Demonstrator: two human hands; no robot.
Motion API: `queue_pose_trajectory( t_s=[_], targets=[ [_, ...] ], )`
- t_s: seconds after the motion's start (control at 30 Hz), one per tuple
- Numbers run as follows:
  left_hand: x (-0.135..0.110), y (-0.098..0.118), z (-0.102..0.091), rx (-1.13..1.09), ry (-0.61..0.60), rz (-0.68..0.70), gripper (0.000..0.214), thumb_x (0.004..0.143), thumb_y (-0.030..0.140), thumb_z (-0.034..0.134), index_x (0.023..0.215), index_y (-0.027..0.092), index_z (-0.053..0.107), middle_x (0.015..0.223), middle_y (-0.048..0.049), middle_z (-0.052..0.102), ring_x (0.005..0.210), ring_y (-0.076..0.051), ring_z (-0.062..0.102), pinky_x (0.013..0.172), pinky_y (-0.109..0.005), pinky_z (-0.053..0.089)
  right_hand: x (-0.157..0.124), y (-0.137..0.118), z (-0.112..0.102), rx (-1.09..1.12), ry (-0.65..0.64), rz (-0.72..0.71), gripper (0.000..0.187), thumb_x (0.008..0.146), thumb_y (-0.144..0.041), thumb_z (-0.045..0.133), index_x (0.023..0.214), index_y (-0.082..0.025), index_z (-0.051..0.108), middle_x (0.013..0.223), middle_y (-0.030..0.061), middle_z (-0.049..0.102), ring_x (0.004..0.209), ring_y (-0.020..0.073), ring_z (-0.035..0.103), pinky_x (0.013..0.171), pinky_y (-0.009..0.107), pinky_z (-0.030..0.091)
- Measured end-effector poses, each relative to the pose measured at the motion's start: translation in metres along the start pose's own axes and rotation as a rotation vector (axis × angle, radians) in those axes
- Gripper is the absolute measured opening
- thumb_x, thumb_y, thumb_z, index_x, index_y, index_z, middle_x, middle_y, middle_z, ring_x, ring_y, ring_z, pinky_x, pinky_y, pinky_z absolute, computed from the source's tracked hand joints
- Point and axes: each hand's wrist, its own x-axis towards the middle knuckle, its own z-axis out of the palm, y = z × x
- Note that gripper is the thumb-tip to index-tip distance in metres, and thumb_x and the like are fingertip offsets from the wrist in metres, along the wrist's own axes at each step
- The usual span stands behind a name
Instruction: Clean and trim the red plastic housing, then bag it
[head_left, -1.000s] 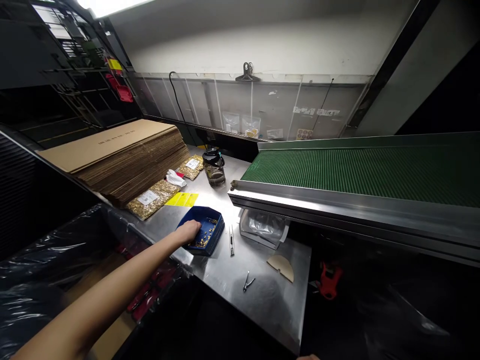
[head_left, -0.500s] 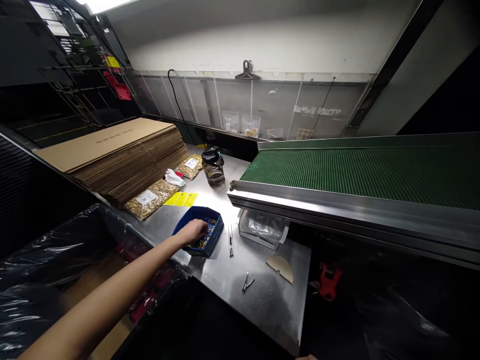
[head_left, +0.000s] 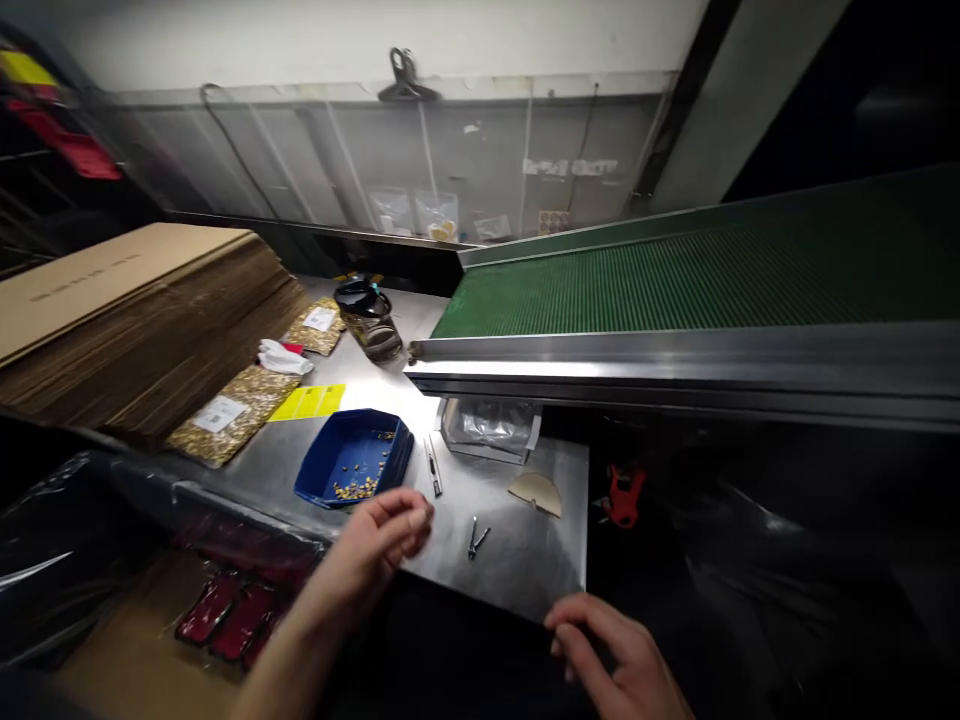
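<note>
My left hand (head_left: 388, 535) is in the air in front of the blue bin (head_left: 319, 458), its thumb and fingertips pinched together; whatever they hold is too small to make out. Inside the bin lie several small brass-coloured pieces (head_left: 356, 488), mostly at the near side. My right hand (head_left: 611, 648) hovers past the table's front edge at the lower right, thumb and forefinger curled close together. Whether something sits between those fingertips cannot be made out. Just beyond the left hand, a slim craft knife (head_left: 433, 470) and small nippers (head_left: 476, 540) rest on the metal table (head_left: 517, 570).
A green conveyor belt (head_left: 600, 290) rises to the right. Stacked cardboard (head_left: 150, 330) fills the left side, with a bag of brass pieces (head_left: 232, 415), a white glove (head_left: 285, 358) and a dark jug (head_left: 371, 325) nearby. A half-round card (head_left: 536, 492) lies near the right edge.
My left hand has come out of the blue bin and moved toward me, fingers pinched. More of my right hand has come into view at the lower right. The view has turned right.
</note>
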Motion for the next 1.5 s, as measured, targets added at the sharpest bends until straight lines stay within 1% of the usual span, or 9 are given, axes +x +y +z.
queue_pose_trajectory(
  t_s=[0.07, 0.13, 0.2, 0.27, 0.57, 0.83, 1.03, 1.23, 1.5],
  targets=[
    [-0.030, -0.016, 0.044, -0.144, -0.086, -0.089, 0.048, 0.073, 0.058, 0.083, 0.082, 0.015, 0.063, 0.076, -0.0014, 0.057, 0.065, -0.010, 0.050, 0.060, -0.020, 0.043, 0.011, -0.021, 0.001, 0.093, 0.026, -0.089, 0.023, 0.103, -0.039, 0.051, 0.107, -0.025, 0.069, 0.091, 0.0021, 0.069, 0.077, 0.0144, 0.067, 0.072, 0.023, 0.053],
    [-0.049, -0.028, 0.077, -0.457, -0.115, -0.248, 0.040, 0.072, 0.046, 0.091, 0.088, 0.015, 0.070, 0.083, -0.0029, 0.062, 0.069, -0.009, 0.052, 0.064, -0.018, 0.045, 0.020, -0.039, 0.001, 0.142, 0.033, -0.166, 0.020, 0.101, -0.030, 0.057, 0.117, -0.027, 0.068, 0.102, 0.0025, 0.069, 0.090, 0.0151, 0.068, 0.081, 0.024, 0.055],
    [-0.058, -0.034, 0.096, -0.600, -0.141, -0.310, 0.035, 0.075, 0.039, 0.092, 0.095, 0.016, 0.075, 0.089, -0.0041, 0.065, 0.073, -0.009, 0.054, 0.068, -0.018, 0.048, 0.026, -0.048, 0.000, 0.186, 0.017, -0.191, 0.023, 0.100, -0.025, 0.059, 0.121, -0.030, 0.069, 0.110, 0.0016, 0.068, 0.098, 0.0146, 0.068, 0.086, 0.024, 0.056],
    [-0.058, -0.034, 0.105, -0.599, -0.156, -0.306, 0.036, 0.077, 0.039, 0.092, 0.099, 0.015, 0.077, 0.093, -0.0055, 0.067, 0.076, -0.010, 0.056, 0.071, -0.019, 0.050, 0.027, -0.050, -0.001, 0.206, 0.018, -0.189, 0.023, 0.100, -0.023, 0.061, 0.118, -0.032, 0.071, 0.109, 0.0004, 0.068, 0.094, 0.0128, 0.069, 0.083, 0.023, 0.057],
    [-0.049, -0.031, 0.121, -0.477, -0.225, -0.301, 0.042, 0.065, 0.045, 0.098, 0.072, 0.014, 0.071, 0.063, 0.0005, 0.060, 0.058, -0.009, 0.049, 0.054, -0.017, 0.041, 0.014, -0.036, -0.012, 0.013, 0.129, -0.374, 0.022, 0.100, -0.019, 0.063, 0.114, -0.030, 0.077, 0.094, 0.0004, 0.076, 0.085, 0.0143, 0.070, 0.078, 0.028, 0.056],
    [-0.059, -0.020, 0.141, -0.611, -0.195, -0.350, 0.043, 0.063, 0.041, 0.101, 0.082, 0.016, 0.071, 0.063, 0.0038, 0.057, 0.057, -0.007, 0.049, 0.054, -0.015, 0.042, 0.000, -0.026, -0.006, 0.184, 0.382, -0.386, 0.017, 0.094, -0.014, 0.072, 0.105, -0.027, 0.075, 0.089, -0.0004, 0.071, 0.082, 0.0115, 0.069, 0.076, 0.023, 0.056],
    [-0.064, -0.015, 0.140, -0.699, -0.167, -0.355, 0.034, 0.071, 0.030, 0.097, 0.089, 0.019, 0.071, 0.077, 0.0001, 0.066, 0.064, -0.008, 0.055, 0.060, -0.015, 0.048, -0.004, -0.028, -0.008, 0.330, 0.328, -0.217, 0.011, 0.097, -0.020, 0.068, 0.099, -0.029, 0.073, 0.090, -0.0030, 0.071, 0.085, 0.0098, 0.068, 0.078, 0.019, 0.055],
    [-0.067, -0.018, 0.137, -0.672, -0.148, -0.285, 0.035, 0.071, 0.030, 0.097, 0.092, 0.019, 0.072, 0.088, -0.0028, 0.068, 0.077, -0.012, 0.061, 0.071, -0.018, 0.054, -0.006, -0.028, -0.004, 0.517, 0.254, -0.055, 0.008, 0.098, -0.030, 0.068, 0.103, -0.026, 0.074, 0.094, 0.0000, 0.076, 0.086, 0.0140, 0.073, 0.081, 0.024, 0.059],
    [-0.070, -0.026, 0.140, -0.570, -0.131, -0.198, 0.032, 0.076, 0.038, 0.093, 0.091, 0.019, 0.072, 0.085, -0.0014, 0.067, 0.071, -0.011, 0.060, 0.064, -0.018, 0.051, -0.005, -0.028, -0.009, 0.478, 0.262, -0.135, 0.007, 0.094, -0.032, 0.073, 0.095, -0.028, 0.079, 0.086, -0.0014, 0.065, 0.080, 0.0103, 0.062, 0.072, 0.021, 0.049]
  ],
)
